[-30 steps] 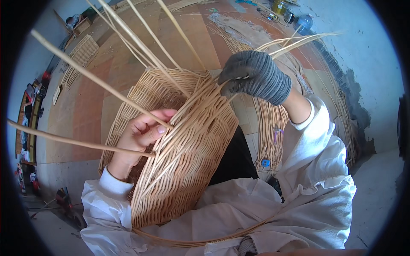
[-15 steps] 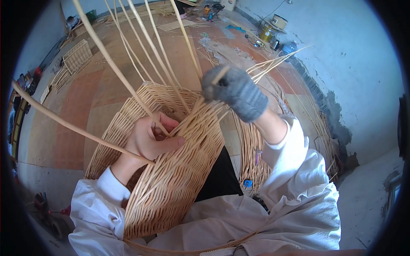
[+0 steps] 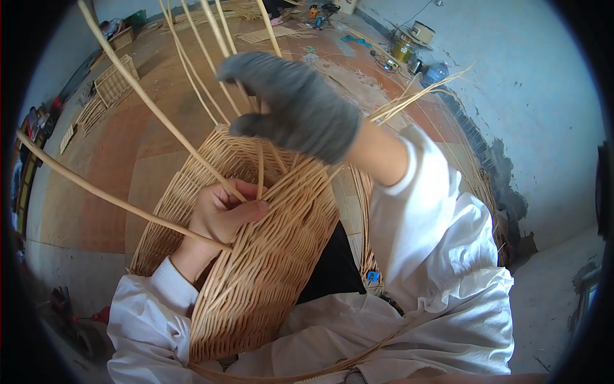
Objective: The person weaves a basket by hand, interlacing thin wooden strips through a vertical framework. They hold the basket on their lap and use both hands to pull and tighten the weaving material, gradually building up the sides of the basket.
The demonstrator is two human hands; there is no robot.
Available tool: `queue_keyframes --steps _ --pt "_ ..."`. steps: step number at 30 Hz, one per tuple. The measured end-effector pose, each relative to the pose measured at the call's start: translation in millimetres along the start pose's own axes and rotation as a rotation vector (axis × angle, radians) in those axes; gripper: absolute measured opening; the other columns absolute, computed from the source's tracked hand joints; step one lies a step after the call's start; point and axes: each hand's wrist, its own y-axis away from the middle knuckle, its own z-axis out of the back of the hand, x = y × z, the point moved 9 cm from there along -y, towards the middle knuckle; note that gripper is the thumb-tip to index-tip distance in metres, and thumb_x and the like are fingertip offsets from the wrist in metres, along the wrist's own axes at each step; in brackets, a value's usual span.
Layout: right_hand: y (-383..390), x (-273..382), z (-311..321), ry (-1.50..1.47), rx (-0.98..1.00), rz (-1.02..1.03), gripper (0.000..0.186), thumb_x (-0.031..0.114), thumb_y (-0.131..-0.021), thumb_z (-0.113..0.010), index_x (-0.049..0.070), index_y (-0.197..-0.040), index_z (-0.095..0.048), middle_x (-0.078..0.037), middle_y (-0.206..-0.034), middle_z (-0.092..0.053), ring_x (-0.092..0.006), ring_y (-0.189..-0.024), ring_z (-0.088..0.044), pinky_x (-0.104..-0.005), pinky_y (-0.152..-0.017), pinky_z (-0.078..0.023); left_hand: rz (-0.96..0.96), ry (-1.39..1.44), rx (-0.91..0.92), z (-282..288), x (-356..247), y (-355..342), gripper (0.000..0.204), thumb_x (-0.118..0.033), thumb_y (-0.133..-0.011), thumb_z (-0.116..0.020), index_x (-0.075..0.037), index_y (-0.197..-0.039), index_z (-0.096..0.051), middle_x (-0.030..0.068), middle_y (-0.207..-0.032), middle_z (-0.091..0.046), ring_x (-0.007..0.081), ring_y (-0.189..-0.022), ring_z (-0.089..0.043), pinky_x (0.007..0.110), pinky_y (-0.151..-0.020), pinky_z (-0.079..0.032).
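A half-woven wicker basket (image 3: 268, 275) of pale rods rests tilted across my lap, with tall bare stakes rising from its rim. My left hand (image 3: 224, 210), ungloved, pinches a thin wicker rod (image 3: 261, 168) against the near rim, its thumb outside the weave. Just above the far part of the rim, my right hand (image 3: 297, 109) wears a grey knitted glove. Its fingers and thumb are spread apart around the upright stakes, and the glove hides part of them. A bundle of loose rod ends (image 3: 416, 99) sticks out to the right behind the right wrist.
Long rods lie in a bundle (image 3: 366, 217) on the floor at my right, beside a small blue object (image 3: 373, 276). A woven panel (image 3: 116, 80) stands at the far left. A metal pot (image 3: 403, 48) and a blue water jug (image 3: 436, 72) stand by the right wall.
My right hand has opened from a closed grip and swung left over the stakes. A thin rod now stands upright at my left fingers. The left hand has barely moved.
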Motion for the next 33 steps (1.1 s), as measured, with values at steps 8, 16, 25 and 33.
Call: queue_keyframes --steps 8,16,25,33 --pt "9 -24 -2 0.165 0.787 -0.201 0.027 0.019 -0.083 -0.063 -0.001 -0.1 -0.059 -0.015 -0.092 -0.061 -0.0302 -0.088 -0.061 -0.0357 -0.077 -0.051 0.027 -0.046 -0.026 -2 -7 5 0.019 -0.001 -0.077 -0.068 0.007 -0.094 -0.063 0.0089 -0.079 -0.067 0.0095 -0.068 -0.062 0.02 -0.062 -0.05" --pt "107 -72 -30 0.215 0.551 -0.589 0.042 0.04 -0.083 -0.061 0.003 -0.104 -0.062 -0.016 -0.089 -0.061 -0.0308 -0.087 -0.061 -0.0386 -0.076 -0.05 -0.022 0.0 -0.014 2 -7 -6 0.039 0.001 -0.078 -0.064 0.007 -0.116 -0.057 0.0088 -0.088 -0.067 0.0105 -0.074 -0.062 0.021 -0.068 -0.049" --pt "106 -22 -60 0.147 0.194 0.078 0.057 0.056 -0.075 -0.062 0.021 -0.119 -0.061 -0.015 -0.106 -0.058 -0.0323 -0.104 -0.053 -0.0436 -0.091 -0.039 0.079 0.151 -0.107 -3 3 -18 0.014 -0.004 -0.083 -0.063 -0.001 -0.097 -0.062 0.0016 -0.076 -0.063 0.0082 -0.063 -0.056 0.021 -0.057 -0.045" --pt "119 5 -54 0.268 -0.019 0.193 0.07 0.07 -0.061 -0.06 0.018 -0.107 -0.064 -0.016 -0.105 -0.058 -0.0303 -0.094 -0.057 -0.0452 -0.079 -0.044 0.16 -0.294 0.123 9 -1 88 0.063 -0.048 -0.087 -0.054 0.004 -0.123 -0.049 0.011 -0.112 -0.061 0.0167 -0.099 -0.058 0.031 -0.086 -0.047"
